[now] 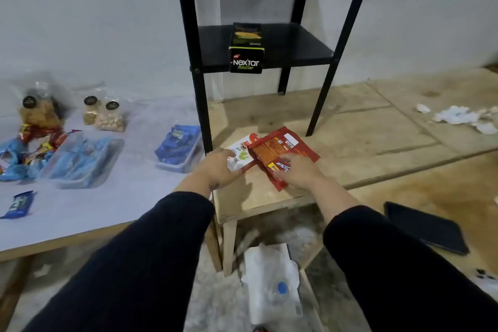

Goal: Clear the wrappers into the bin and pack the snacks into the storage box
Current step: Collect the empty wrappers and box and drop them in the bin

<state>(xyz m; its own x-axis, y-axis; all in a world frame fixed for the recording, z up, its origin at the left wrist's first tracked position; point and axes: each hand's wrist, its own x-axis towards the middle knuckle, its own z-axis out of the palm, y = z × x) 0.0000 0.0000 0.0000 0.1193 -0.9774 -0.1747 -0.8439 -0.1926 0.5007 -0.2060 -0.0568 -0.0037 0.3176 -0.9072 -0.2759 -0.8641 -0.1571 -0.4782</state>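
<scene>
Two flat packets lie on the wooden table by the black shelf's foot. My left hand (218,170) grips the near end of the white and red packet (239,152). My right hand (299,171) presses on the red packet (280,149), fingers curled over its near edge. On the white table to the left stand clear storage boxes, one (179,152) with several blue snack packs, another (80,161) with blue packs. A white bin bag (272,286) sits on the floor below, between my arms.
A black metal shelf (269,43) carries a black Nextar box (245,48). Loose snacks and bagged jars (102,116) crowd the far left; one blue bar (18,205) lies near the front. Crumpled white wrappers (463,116) lie far right. A dark tablet (425,226) lies at right.
</scene>
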